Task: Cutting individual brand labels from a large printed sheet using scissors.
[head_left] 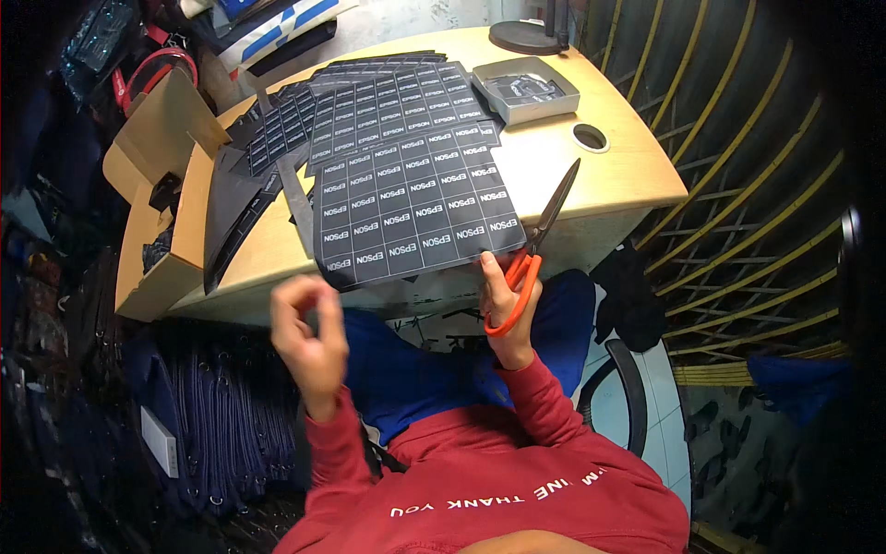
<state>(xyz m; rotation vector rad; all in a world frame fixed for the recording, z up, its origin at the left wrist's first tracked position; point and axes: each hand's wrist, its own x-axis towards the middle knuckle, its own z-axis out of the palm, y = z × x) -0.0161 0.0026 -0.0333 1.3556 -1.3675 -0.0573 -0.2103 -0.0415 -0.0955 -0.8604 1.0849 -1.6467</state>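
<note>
While the person is facing the wooden table (637, 180), the right hand (503, 297) is grasping the scissors (537, 238) by the orange handles, and the dark blades are pointing up and to the right. The thumb of this hand is pressing on the near edge of the printed sheet (415, 208), close to its near right corner. The left hand (312, 337) is hovering just beside the near left corner, its fingers curling inward. Because its outline is showing blur, it cannot be told whether it is gripping anything or touching the sheet.

The printed sheet is displaying a black surface with a white grid and white lettering. Its near part is extending past the table's near edge, and its far end is meeting the sheet stack (397, 102), which is bearing a similar pattern. A gray flat strip (296, 203) is lying to the left of the sheet.

At the table's left side, the cardboard box (191, 226) is standing open and containing dark pieces. Beyond the scissors, 1 ring-shaped item (604, 145) is lying flat, and 1 gray box (543, 108) is holding small parts near the stack.
</note>
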